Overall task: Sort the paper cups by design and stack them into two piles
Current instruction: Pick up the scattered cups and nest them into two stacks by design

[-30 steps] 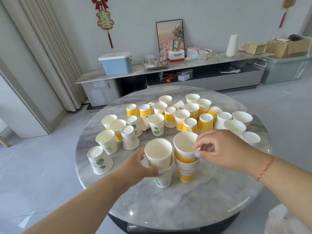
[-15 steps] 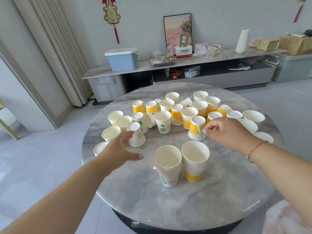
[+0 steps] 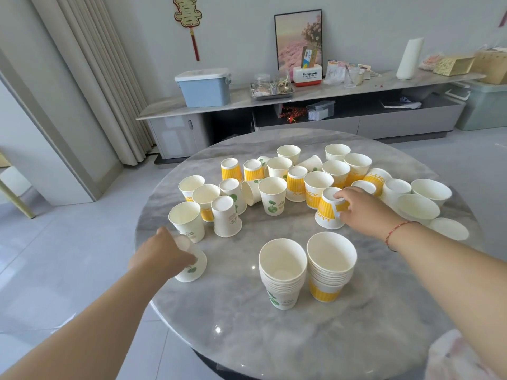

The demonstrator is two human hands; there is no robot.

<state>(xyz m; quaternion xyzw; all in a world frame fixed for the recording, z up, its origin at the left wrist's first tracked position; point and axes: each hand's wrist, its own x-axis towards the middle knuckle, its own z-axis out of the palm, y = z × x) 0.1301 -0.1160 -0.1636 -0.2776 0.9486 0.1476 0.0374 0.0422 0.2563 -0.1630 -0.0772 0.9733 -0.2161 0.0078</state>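
Note:
Two piles stand side by side near me on the round marble table (image 3: 274, 338): a stack of white cups with green leaves (image 3: 282, 272) and a stack of yellow-banded cups (image 3: 330, 266). Beyond them lie several loose cups of both designs, some upright, some upside down, some tipped over. My left hand (image 3: 160, 255) grips an upside-down green-leaf cup (image 3: 193, 266) at the table's left edge. My right hand (image 3: 362, 208) holds an upside-down yellow-banded cup (image 3: 326, 209) just behind the yellow stack.
A low marble-topped sideboard (image 3: 315, 94) along the far wall carries a blue box (image 3: 204, 87), a tray and small items. Curtains hang at the left. Grey tiled floor surrounds the table. A pale green bin (image 3: 485, 105) stands at far right.
Both hands left the two stacks and reached outward. My left hand went to the left edge and closed on a green-leaf cup; my right hand closed on a yellow-banded cup.

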